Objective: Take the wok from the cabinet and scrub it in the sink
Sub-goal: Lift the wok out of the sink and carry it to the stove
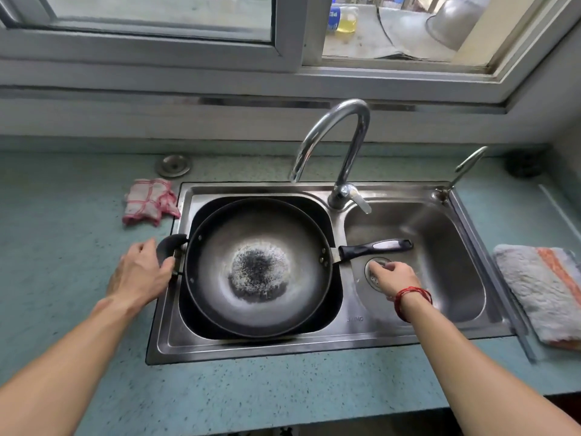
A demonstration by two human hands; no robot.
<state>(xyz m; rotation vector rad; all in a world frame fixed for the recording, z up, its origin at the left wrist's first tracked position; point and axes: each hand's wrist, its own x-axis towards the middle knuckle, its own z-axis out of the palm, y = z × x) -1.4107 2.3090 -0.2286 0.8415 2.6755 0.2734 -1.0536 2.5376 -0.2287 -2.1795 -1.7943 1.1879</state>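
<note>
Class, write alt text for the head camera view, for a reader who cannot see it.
A dark wok sits in the left basin of a steel double sink, its long handle reaching over the right basin. The left hand rests at the wok's small side handle; the right hand hovers above the right drain.

The wok (257,265) is a round, dark metal pan with a grey, worn interior and a dark, speckled burnt patch at the centre of its base. It sits upright, mouth facing up, in the left basin of the double stainless-steel sink (314,344), filling most of that basin. A short black loop handle projects over the left sink rim; a long black handle with a light insert extends right, over the right basin.
</note>
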